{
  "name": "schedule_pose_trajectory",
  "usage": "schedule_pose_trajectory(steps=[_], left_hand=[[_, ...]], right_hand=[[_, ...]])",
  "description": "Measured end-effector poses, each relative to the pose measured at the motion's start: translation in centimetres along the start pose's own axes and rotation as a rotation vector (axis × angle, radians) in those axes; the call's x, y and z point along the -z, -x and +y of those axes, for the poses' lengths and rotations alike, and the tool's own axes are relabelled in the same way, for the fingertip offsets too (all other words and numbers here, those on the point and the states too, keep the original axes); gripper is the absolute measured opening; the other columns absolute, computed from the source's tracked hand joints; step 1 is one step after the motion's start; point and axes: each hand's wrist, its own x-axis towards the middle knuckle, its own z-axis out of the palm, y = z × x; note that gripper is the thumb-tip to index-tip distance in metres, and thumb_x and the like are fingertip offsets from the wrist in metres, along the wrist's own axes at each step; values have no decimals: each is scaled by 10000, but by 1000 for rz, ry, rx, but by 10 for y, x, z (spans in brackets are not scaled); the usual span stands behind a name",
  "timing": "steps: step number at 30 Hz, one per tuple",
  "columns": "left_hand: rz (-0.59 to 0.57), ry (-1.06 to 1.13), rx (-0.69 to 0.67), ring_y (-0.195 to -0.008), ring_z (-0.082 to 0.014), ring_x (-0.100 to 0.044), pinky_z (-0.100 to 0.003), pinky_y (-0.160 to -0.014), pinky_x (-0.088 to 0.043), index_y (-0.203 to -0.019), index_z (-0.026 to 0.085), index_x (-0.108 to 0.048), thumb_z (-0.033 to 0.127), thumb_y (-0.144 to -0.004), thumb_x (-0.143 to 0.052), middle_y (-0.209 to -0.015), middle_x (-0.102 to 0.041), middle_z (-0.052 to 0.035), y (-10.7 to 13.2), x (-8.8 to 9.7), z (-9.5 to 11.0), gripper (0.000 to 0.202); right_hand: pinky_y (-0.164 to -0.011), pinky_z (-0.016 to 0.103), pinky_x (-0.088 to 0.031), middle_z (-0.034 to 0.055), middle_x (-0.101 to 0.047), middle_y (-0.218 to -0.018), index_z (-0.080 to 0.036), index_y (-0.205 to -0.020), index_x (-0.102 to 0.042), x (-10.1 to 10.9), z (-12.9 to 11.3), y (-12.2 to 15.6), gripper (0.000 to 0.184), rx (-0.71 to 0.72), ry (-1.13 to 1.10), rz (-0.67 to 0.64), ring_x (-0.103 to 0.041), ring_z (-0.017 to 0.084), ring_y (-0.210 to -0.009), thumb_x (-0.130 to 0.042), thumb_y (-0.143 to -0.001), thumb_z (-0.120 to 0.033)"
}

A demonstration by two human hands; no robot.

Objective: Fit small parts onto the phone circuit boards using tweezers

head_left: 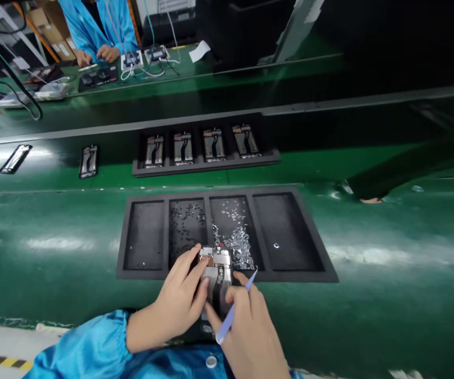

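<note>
An opened phone (222,259), its metal inner parts and a dark flex cable showing, is held in front of my body over the near edge of a black foam tray (122,247). My left hand (181,295) grips its left side, with fingertips lying on its upper part. My right hand (248,321) has a slim purple tool (227,323), tapered to a point, tucked among its fingers; whether it is tweezers I cannot tell. Fingers of that hand also touch the phone's right side. Small black pieces (187,213) and small shiny pieces (240,245) lie in the tray's middle compartments.
Beyond, a second foam tray (207,167) holds several opened phones (183,148). Left of it lie another opened phone (89,161) and a dark, shiny one (16,159). Across the green bench, a person in a blue smock (100,26) works among cables. A dark sleeve (392,171) rests at right.
</note>
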Motion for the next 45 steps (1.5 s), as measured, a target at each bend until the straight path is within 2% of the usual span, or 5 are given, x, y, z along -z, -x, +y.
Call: schedule_pose_trajectory(steps=[6, 12, 15, 20, 45], left_hand=[[-92, -224, -88, -1484, -415, -365, -547, -1147, -441, -1438, 3, -523, 241, -997, -520, -1626, -355, -258, -6, 4, 6, 501], [-123, -325, -243, -1495, -479, -356, -591, -1158, -364, -1505, 71, -468, 785, -941, -467, -1560, -432, -302, -4, -2, 5, 910], [-149, -387, -290, -1461, -509, -399, -602, -1086, -426, -1471, 183, -504, 619, -800, -804, -1504, -473, -326, -3, -5, 0, 854], [-180, -440, -395, -1374, -433, -541, -533, -1049, -494, -1438, 193, -569, 422, -886, -757, -1356, -624, -278, -5, -5, -10, 627], [-49, -563, -376, -1364, -435, -564, -476, -940, -594, -1531, 214, -495, 471, -908, -763, -1533, -485, -287, 11, -24, -16, 726]], right_hand=[[-580, 307, -569, 53, -717, -882, -248, -1192, -637, 55, 89, -79, 410, 38, -463, -270, -698, 199, -677, -368, -1085, -538], [-466, 258, -470, -4, -600, -576, -218, -823, -727, 23, 109, -146, 417, -219, -785, -371, -579, 145, -485, -591, -999, -571], [-442, 259, -456, 9, -620, -595, -209, -719, -710, 10, 105, -146, 363, -214, -744, -407, -580, 142, -476, -693, -947, -492], [-435, 261, -455, 23, -675, -649, -218, -657, -652, 9, 106, -136, 412, -159, -600, -408, -570, 126, -458, -572, -1019, -398], [-352, 258, -397, 53, -715, -781, -214, -791, -718, -5, 118, -134, 393, -140, -527, -453, -573, 127, -449, -564, -977, -524]])
